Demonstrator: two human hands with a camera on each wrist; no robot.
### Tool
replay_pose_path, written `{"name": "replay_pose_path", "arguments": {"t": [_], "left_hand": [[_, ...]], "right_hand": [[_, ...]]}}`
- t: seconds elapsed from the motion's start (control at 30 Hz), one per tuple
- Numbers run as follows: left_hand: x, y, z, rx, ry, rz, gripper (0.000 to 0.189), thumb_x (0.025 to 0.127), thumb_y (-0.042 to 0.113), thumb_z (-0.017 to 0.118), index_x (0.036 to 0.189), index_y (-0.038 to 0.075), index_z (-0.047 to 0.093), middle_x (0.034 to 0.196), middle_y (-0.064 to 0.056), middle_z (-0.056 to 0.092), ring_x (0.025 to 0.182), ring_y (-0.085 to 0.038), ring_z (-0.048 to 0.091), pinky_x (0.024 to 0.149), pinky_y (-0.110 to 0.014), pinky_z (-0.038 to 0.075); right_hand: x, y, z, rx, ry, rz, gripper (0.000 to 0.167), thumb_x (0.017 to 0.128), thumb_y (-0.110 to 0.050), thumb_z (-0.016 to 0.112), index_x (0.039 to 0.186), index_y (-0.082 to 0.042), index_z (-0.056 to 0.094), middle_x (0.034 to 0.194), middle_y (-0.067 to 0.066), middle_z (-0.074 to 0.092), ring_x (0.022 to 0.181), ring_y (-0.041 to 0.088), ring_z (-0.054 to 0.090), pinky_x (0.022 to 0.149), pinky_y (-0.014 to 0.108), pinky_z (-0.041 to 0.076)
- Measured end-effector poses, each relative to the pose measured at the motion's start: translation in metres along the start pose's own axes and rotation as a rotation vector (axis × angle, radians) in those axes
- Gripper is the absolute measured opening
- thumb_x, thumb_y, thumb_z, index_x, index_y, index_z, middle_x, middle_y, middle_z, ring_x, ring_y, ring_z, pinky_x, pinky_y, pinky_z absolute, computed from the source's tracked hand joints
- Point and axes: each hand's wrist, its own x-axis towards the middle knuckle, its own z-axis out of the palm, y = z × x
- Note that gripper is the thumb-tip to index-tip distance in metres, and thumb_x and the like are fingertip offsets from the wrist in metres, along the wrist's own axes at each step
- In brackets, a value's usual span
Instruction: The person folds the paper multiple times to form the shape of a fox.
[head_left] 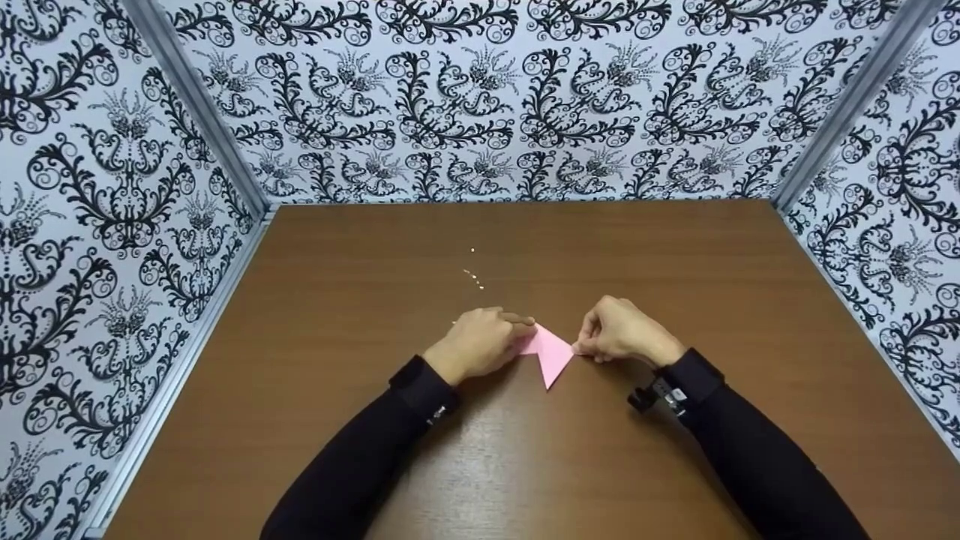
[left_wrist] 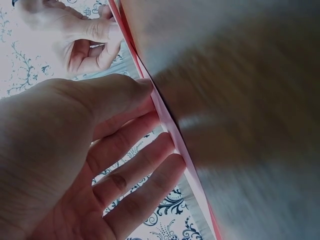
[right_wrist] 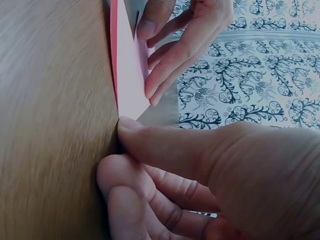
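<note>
A folded piece of pink paper point(head_left: 553, 354) lies on the table with one point toward the person. My left hand point(head_left: 484, 339) rests on its left part and hides some of it. In the left wrist view, the left thumb and extended fingertips point(left_wrist: 172, 165) press along the paper point(left_wrist: 172, 127), seen almost edge-on. At the paper's right corner, my right hand point(head_left: 619, 330) pinches the tip between thumb and index finger. The right wrist view shows that thumb point(right_wrist: 165, 145) right on the corner of the paper point(right_wrist: 131, 85), the other fingers curled beneath.
The brown wooden table point(head_left: 360, 247) is bounded by patterned walls point(head_left: 465, 90) with grey metal frame posts point(head_left: 855, 105). Several small bright specks point(head_left: 474, 277) show on the tabletop beyond the left hand. A black strap with a small device point(head_left: 667, 394) sits at the right wrist.
</note>
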Motion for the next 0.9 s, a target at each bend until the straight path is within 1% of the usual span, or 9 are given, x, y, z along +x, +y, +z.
{"name": "replay_pose_path", "arguments": {"t": [0.13,0.23,0.3,0.37,0.47,0.57,0.63,0.73,0.9], "left_hand": [[0.000,-0.001,0.003,-0.011,0.012,0.010,0.031,0.115,0.024,0.077,0.146,0.022,0.085,0.155,0.006,0.082,0.125,-0.030,0.083,0.101,-0.047,0.073],[-0.001,-0.001,0.003,-0.001,0.008,0.016,0.032,0.115,0.025,0.077,0.147,0.022,0.084,0.156,0.006,0.082,0.126,-0.030,0.083,0.102,-0.047,0.072],[0.000,0.000,0.002,0.011,-0.001,0.014,0.033,0.116,0.026,0.076,0.148,0.022,0.084,0.157,0.006,0.081,0.127,-0.029,0.082,0.103,-0.046,0.072],[0.001,0.000,0.000,0.016,-0.011,0.011,0.034,0.117,0.026,0.075,0.149,0.022,0.083,0.158,0.006,0.080,0.128,-0.029,0.082,0.104,-0.046,0.072],[0.001,0.001,-0.002,0.022,-0.017,0.012,0.034,0.117,0.027,0.075,0.150,0.022,0.083,0.158,0.005,0.080,0.128,-0.029,0.082,0.104,-0.046,0.072],[0.001,0.000,-0.003,0.019,-0.018,0.015,0.035,0.116,0.027,0.076,0.150,0.021,0.083,0.158,0.005,0.080,0.128,-0.030,0.082,0.104,-0.047,0.072],[0.000,0.000,-0.002,0.018,-0.020,0.015,0.035,0.117,0.028,0.075,0.150,0.021,0.083,0.159,0.005,0.080,0.129,-0.030,0.082,0.104,-0.047,0.072],[0.000,-0.001,-0.001,0.010,-0.023,0.013,0.035,0.118,0.028,0.073,0.151,0.021,0.082,0.159,0.004,0.080,0.130,-0.030,0.082,0.104,-0.048,0.072],[0.000,-0.003,0.001,0.001,-0.009,0.018,0.035,0.117,0.028,0.076,0.150,0.021,0.083,0.158,0.004,0.080,0.126,-0.030,0.082,0.100,-0.048,0.073]], "right_hand": [[0.000,0.000,0.003,-0.033,0.029,-0.015,0.015,0.099,-0.013,0.096,0.086,-0.014,0.088,0.078,0.001,0.083,0.062,0.010,0.074,0.060,0.026,0.060],[0.000,-0.002,0.006,-0.083,0.080,-0.055,0.012,0.098,-0.012,0.096,0.088,-0.014,0.089,0.080,0.000,0.083,0.067,0.010,0.071,0.065,0.027,0.058],[0.001,-0.004,0.008,-0.120,0.121,-0.105,0.008,0.098,-0.012,0.096,0.091,-0.014,0.091,0.084,0.000,0.084,0.071,0.011,0.068,0.067,0.028,0.055],[0.001,-0.008,0.009,-0.158,0.160,-0.175,0.005,0.098,-0.012,0.096,0.095,-0.012,0.092,0.089,0.000,0.085,0.076,0.012,0.066,0.071,0.028,0.052],[0.001,-0.015,0.014,-0.189,0.185,-0.292,0.005,0.098,-0.009,0.095,0.103,-0.009,0.093,0.094,0.003,0.086,0.080,0.014,0.066,0.072,0.027,0.052],[0.002,-0.020,0.020,-0.216,0.201,-0.413,0.007,0.099,-0.004,0.093,0.106,-0.005,0.093,0.096,0.007,0.083,0.085,0.017,0.071,0.075,0.029,0.057],[0.002,-0.022,0.025,-0.225,0.208,-0.473,0.007,0.100,0.000,0.091,0.106,-0.003,0.092,0.097,0.009,0.081,0.087,0.020,0.074,0.076,0.031,0.062],[0.004,-0.022,0.029,-0.233,0.209,-0.529,0.010,0.099,0.005,0.088,0.105,-0.001,0.091,0.100,0.011,0.081,0.092,0.024,0.079,0.080,0.036,0.068],[0.006,-0.021,0.034,-0.231,0.203,-0.579,0.013,0.097,0.010,0.087,0.101,-0.002,0.089,0.104,0.013,0.083,0.096,0.027,0.082,0.083,0.040,0.071]]}}
